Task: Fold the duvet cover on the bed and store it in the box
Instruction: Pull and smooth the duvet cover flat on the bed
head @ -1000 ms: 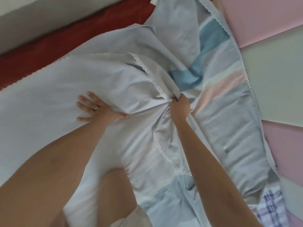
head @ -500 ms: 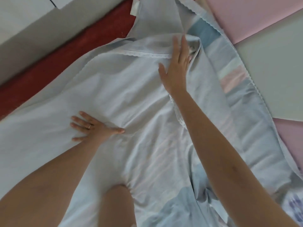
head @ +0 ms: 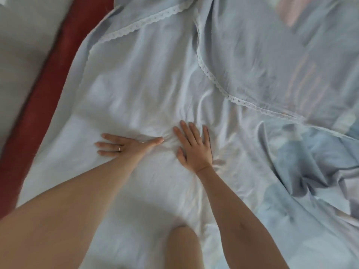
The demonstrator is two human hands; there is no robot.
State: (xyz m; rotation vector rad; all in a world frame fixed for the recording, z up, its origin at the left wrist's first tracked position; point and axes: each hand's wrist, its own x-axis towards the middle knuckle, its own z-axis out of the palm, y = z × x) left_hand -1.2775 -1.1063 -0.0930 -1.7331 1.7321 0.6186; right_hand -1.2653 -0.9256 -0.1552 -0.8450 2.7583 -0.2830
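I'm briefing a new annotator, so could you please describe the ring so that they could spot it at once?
A pale blue duvet cover fills the view, with two hands pressed flat on it. On the left hand, a thin pale ring circles one finger; the right hand shows none.

The left hand wears a thin ring.
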